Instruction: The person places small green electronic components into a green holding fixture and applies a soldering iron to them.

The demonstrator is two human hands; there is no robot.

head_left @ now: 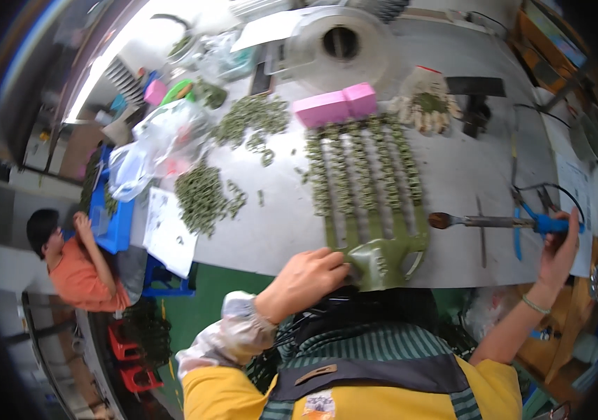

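An olive-green sheet with several long straps (376, 262) lies at the table's near edge, its straps running away from me. Small green buckle-like pieces (362, 168) sit in rows along those straps. My left hand (306, 280) has its fingers curled on the sheet's near left corner; the fingertips are partly hidden. Off to the right, my right hand (563, 245) grips the blue handle of a soldering iron (498, 221). Its brown, darkened tip points left, close to the rightmost strap. Two pink blocks (336, 105) rest at the far ends of the straps.
Loose piles of green pieces (204, 196) lie on the left of the grey table (271, 231). A knitted glove (428, 101), thin rod (481, 231) and pliers (547, 199) are at right. Plastic bags (166, 140) lie far left; a person in orange (89, 273) sits beyond.
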